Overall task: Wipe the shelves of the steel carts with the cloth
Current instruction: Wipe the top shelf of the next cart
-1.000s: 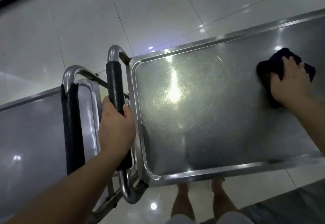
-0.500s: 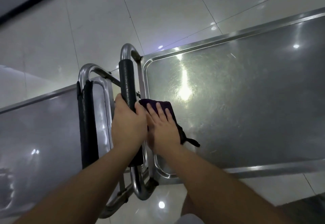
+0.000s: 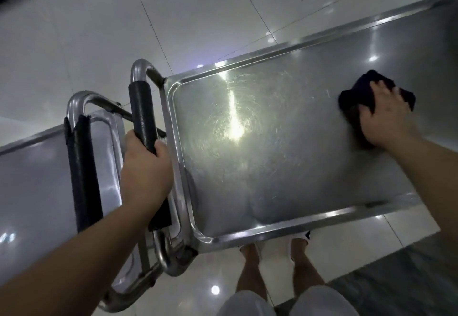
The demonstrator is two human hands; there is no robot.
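Swept from beside the handle (image 3: 142,114), right hand (image 3: 385,119) presses cloth (image 3: 357,95) flat on far shelf (image 3: 260,167); left hand (image 3: 145,169) grips handle

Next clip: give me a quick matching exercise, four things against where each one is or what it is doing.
Things:
1. left hand
2. right hand
3. cloth
4. second cart

States:
A. under the palm, on the shelf
B. beside the gripped handle, untouched
C. grips the black handle
D. presses flat on the cloth

Pairs: 1-C, 2-D, 3-A, 4-B
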